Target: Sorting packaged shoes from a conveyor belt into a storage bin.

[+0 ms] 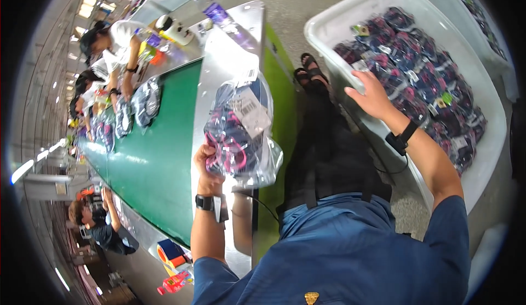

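Holding a clear bag of dark-and-pink items at frame centre, left hand has its grip closed on the bag's lower edge, over the steel bench. Right hand, upper right, fingers spread and holding nothing, rests at the white bin's rim. Risk: one-handed pinch on slick plastic, so the bag may slip off the bench edge.

Clear bag of dark and pink goods, white label on its upper face, over the steel worktop edge, held in the left grip. White bin: many like bags, small white and green tags. Three more bags lie on the green belt's far edge.
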`<state>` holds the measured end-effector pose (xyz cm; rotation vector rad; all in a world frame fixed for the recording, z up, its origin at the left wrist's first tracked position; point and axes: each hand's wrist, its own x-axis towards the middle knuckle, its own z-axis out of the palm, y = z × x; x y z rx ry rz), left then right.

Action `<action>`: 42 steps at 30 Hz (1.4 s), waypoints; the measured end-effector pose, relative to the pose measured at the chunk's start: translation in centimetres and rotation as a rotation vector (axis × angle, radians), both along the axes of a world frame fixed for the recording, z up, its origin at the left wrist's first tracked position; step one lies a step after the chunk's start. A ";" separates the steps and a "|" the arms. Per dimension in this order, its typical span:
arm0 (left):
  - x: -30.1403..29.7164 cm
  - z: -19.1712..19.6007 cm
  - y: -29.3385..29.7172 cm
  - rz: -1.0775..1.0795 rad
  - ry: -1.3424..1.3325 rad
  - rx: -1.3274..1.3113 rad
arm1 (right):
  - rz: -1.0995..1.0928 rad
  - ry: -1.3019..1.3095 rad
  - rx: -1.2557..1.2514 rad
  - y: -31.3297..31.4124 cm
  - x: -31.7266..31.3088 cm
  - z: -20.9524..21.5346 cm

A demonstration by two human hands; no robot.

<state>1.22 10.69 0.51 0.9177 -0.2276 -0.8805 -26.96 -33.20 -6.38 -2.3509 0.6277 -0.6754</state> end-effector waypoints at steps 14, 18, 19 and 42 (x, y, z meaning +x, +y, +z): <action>-13.2 2.9 -13.3 -0.752 -0.079 0.145 | 0.524 0.126 1.285 7.6 -6.1 7.8; -12.2 1.6 -12.6 -0.580 -0.138 0.046 | 0.110 0.014 1.479 6.2 -7.9 7.4; -12.2 1.6 -13.0 -0.600 -0.128 0.013 | 0.111 -0.043 1.508 5.5 -8.7 7.0; -11.9 -0.1 -12.5 -0.276 -0.270 0.267 | -0.082 -0.135 1.291 1.3 -8.2 8.4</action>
